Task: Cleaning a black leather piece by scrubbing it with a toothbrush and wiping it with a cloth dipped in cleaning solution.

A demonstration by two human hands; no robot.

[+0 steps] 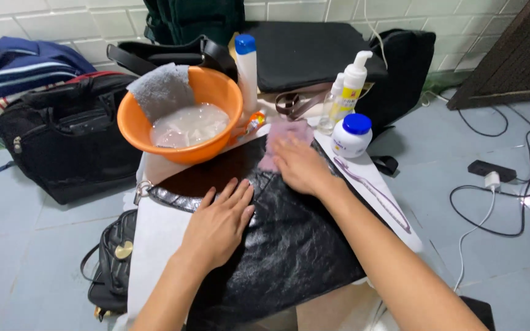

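A shiny black leather bag (pixel 289 245) lies flat on a white-covered surface (pixel 154 245). My left hand (pixel 219 220) rests palm-down on the bag, fingers spread, pinning it. My right hand (pixel 299 164) presses a pink cloth (pixel 286 136) against the bag's upper part. An orange basin (pixel 216 92) of soapy water stands just beyond, with a grey cloth (pixel 162 91) draped over its rim.
Behind the basin stand a tall white bottle with a blue cap (pixel 246 67), a pump bottle (pixel 351 86) and a white jar with a blue lid (pixel 351 135). Black bags (pixel 62 141) lie at left, a small black handbag (pixel 115 263) on the floor, and cables (pixel 492 190) at right.
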